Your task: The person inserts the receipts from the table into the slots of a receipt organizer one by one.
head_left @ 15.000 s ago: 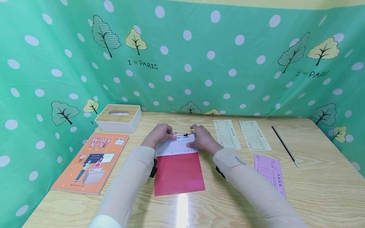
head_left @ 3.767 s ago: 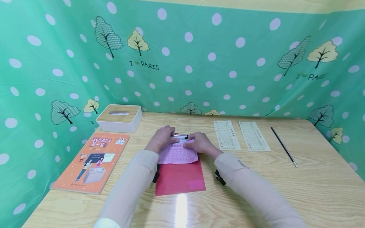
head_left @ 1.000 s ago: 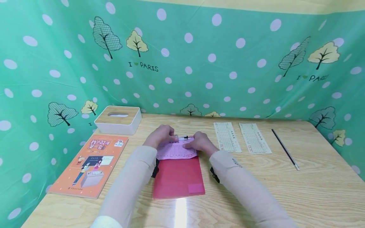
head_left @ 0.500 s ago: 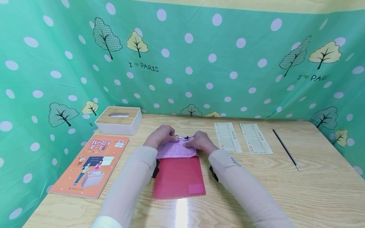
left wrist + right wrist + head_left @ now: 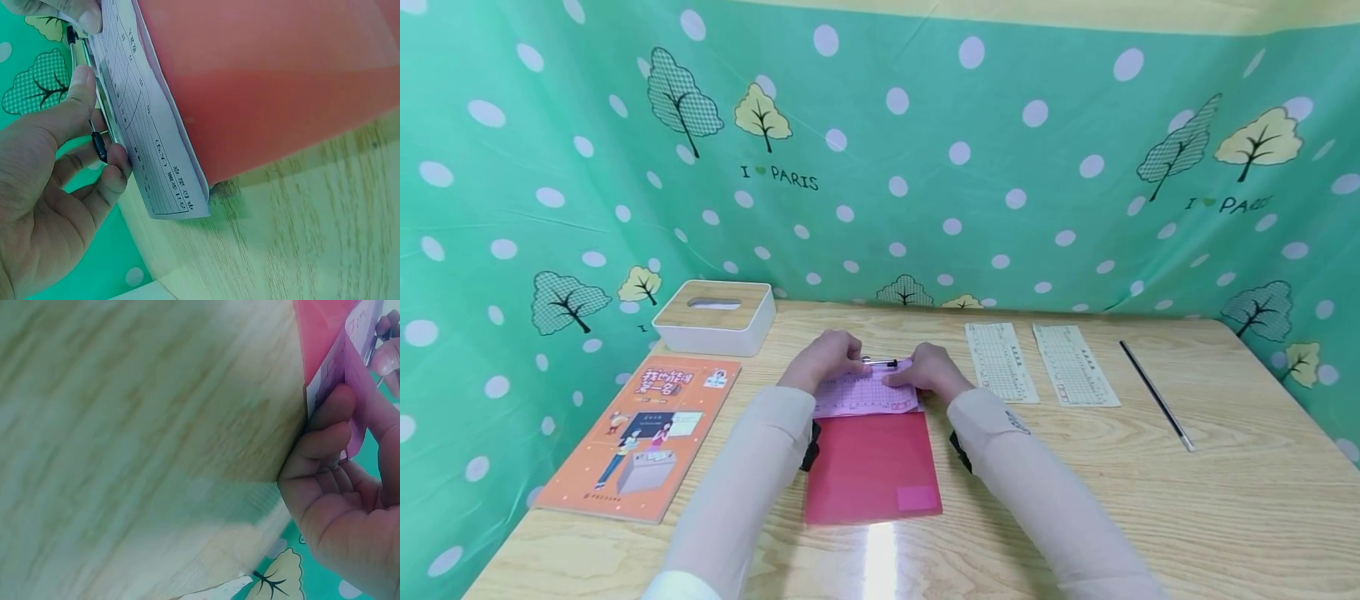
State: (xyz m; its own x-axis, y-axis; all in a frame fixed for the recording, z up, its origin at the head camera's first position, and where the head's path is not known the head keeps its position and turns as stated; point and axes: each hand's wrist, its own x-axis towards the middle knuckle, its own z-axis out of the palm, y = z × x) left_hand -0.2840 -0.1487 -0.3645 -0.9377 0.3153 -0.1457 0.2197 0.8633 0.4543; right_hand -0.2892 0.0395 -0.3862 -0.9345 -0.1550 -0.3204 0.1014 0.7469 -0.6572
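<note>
This is a curtained-off desk corner, of the study or office kind. A green curtain printed with pale dots, trees and "PARIS" hangs behind and beside a wood-grain tabletop. It carries desk goods: an orange illustrated book, a red clip folder with a lilac printed form, 2 pale printed slips, a dark pencil-like stick and a white tissue box. The curtain hides the room beyond, so home or office is hard to tell.
</note>
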